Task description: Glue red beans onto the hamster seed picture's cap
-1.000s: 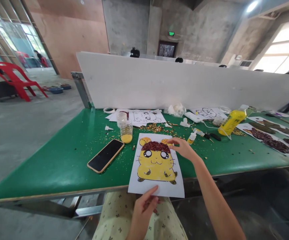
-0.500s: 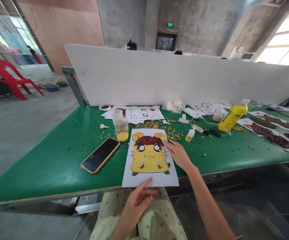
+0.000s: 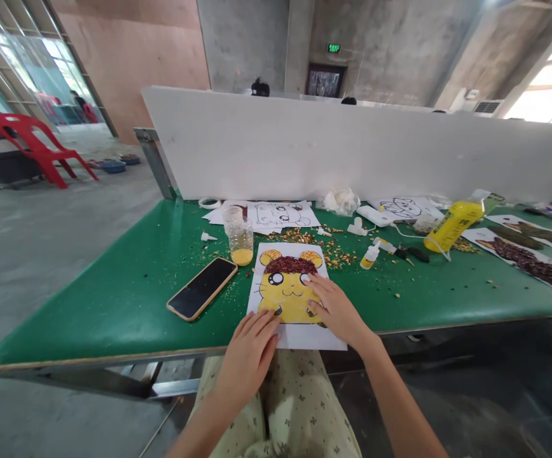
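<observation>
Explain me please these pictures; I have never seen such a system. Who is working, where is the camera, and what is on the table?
There is no robot here: these are a person's bare hands. Every picture comes from one camera worn on the head, looking forward and down. The left hand and right hand lie on a sheet with a yellow animal picture; neither grips anything. On the green table are also a phone, a clear container, scattered grains and a yellow bottle.
</observation>
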A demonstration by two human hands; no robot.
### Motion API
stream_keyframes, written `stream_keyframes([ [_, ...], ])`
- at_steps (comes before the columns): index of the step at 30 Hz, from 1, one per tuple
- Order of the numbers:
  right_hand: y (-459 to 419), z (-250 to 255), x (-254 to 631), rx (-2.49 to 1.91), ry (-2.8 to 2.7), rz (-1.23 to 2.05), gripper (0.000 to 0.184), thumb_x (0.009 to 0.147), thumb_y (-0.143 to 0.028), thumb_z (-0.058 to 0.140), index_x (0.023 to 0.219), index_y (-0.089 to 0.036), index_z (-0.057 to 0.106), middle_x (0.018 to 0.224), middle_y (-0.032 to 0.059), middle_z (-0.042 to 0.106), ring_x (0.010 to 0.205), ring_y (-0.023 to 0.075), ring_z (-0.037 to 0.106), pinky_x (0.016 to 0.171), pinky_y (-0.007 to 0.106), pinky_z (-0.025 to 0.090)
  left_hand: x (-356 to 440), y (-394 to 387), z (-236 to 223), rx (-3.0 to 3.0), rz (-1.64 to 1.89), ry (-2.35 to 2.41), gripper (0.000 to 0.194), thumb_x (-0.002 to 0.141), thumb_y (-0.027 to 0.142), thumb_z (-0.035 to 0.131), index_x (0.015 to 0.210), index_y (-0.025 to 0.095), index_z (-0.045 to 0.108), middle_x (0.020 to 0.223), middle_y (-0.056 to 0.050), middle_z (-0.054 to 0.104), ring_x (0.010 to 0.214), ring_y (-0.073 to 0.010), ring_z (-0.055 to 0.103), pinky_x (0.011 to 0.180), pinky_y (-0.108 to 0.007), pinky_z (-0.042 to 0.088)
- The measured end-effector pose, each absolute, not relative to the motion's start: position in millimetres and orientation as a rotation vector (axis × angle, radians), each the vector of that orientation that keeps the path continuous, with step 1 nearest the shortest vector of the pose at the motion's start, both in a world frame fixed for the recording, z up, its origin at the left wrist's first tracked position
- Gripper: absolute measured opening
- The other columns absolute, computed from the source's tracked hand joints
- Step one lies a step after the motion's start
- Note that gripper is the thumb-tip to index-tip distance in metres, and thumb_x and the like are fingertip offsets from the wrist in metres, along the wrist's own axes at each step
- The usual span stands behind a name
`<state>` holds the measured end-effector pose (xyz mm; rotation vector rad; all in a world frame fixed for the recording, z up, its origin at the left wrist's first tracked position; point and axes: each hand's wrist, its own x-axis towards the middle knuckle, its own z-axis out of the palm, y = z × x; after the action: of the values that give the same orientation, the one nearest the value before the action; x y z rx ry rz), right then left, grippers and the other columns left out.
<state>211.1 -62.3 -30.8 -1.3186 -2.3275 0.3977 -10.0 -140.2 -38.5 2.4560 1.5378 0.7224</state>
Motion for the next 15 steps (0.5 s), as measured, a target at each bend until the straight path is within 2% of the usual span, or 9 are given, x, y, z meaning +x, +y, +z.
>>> stream_keyframes([
  [3,-44.3,-16.6,216.1,-1.354,-2.338,0.390,0.032,0.088,-0.026,0.046,0.117,-0.020,0.059,0.125,0.0092,0.059,0.118,0.0243,0.051,0.100,0.041,0.038,-12.9,-138.5,-43.4,2.479,0.715,1.530,0.033,0.092,0.023,0.039,0.121,0.020,0.056,0.127,-0.008,0.058,0.118,-0.0216,0.053,0.102,-0.047,0.040],
  [6,-23.2,-4.0,212.0,-1.425,-2.410,0.416,0.019,0.086,-0.025,0.050,0.098,-0.021,0.065,0.101,0.0060,0.068,0.095,0.0215,0.060,0.080,0.032,0.044,-16.9,-137.1,-44.6,2.489,0.703,1.516,0.034,0.092,0.022,0.040,0.124,0.020,0.053,0.128,-0.007,0.058,0.119,-0.0208,0.052,0.102,-0.045,0.040],
  [9,-1.3,6.0,199.7,-1.480,-2.525,0.423,0.013,0.085,-0.026,0.051,0.086,-0.021,0.063,0.083,0.0030,0.067,0.076,0.0174,0.059,0.062,0.026,0.036,-21.4,-131.6,-37.5,2.510,0.641,1.457,0.034,0.092,0.021,0.040,0.124,0.020,0.052,0.128,-0.006,0.058,0.118,-0.0201,0.051,0.100,-0.042,0.041],
  [11,13.1,10.0,190.4,-1.480,-2.602,0.486,0.012,0.085,-0.028,0.052,0.082,-0.020,0.060,0.073,0.0020,0.064,0.066,0.0148,0.055,0.058,0.025,0.031,-22.1,-124.5,-28.6,2.532,0.574,1.414,0.033,0.092,0.021,0.040,0.122,0.020,0.054,0.123,-0.006,0.061,0.113,-0.0200,0.054,0.095,-0.039,0.044],
  [15,38.7,5.6,180.2,-1.220,-2.647,0.980,0.007,0.081,-0.025,0.053,0.083,-0.019,0.054,0.057,-0.0035,0.053,0.053,0.0104,0.046,0.054,0.023,0.030,-13.7,-108.9,-16.3,2.695,0.414,1.309,0.033,0.091,0.016,0.036,0.114,0.016,0.059,0.107,-0.010,0.066,0.096,-0.0231,0.060,0.086,-0.042,0.047],
])
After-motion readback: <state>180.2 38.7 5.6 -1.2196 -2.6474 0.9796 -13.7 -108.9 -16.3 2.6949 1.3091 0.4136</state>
